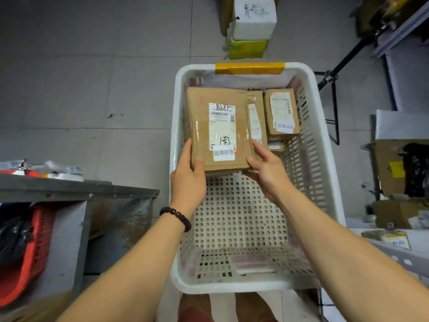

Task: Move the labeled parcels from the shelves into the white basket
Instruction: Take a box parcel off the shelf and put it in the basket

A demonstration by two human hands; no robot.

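You hold a flat cardboard parcel (219,129) inside the white basket (325,159), at its far half and toward its left wall. Its top face carries a white shipping label with "868" handwritten above a barcode, and a smaller white sticker with printed characters near the edge closest to you.

Your left hand (188,180) grips the near left corner of the parcel, thumb on top and the other fingers hidden beneath or along its side. Your right hand (267,170) grips the near right corner, thumb pressed on the top face and fingers curled along the right edge and under it. Whether the parcel rests on the basket floor or hangs just above it, you cannot tell from here. A dark beaded bracelet (176,217) sits on your left wrist.

Just to the right of the held parcel a narrow box (255,117) stands against it, and beyond that a small labelled box (282,112) lies in the basket's far right corner. The near half of the perforated basket floor is bare. A strip of yellow tape (249,68) wraps the far rim.

Past the basket, on the grey tiled floor (92,77), a white foam box (254,18) sits on a yellow-green box (248,49). A metal shelf (58,189) stands at your left with a red crate (30,252) under it.
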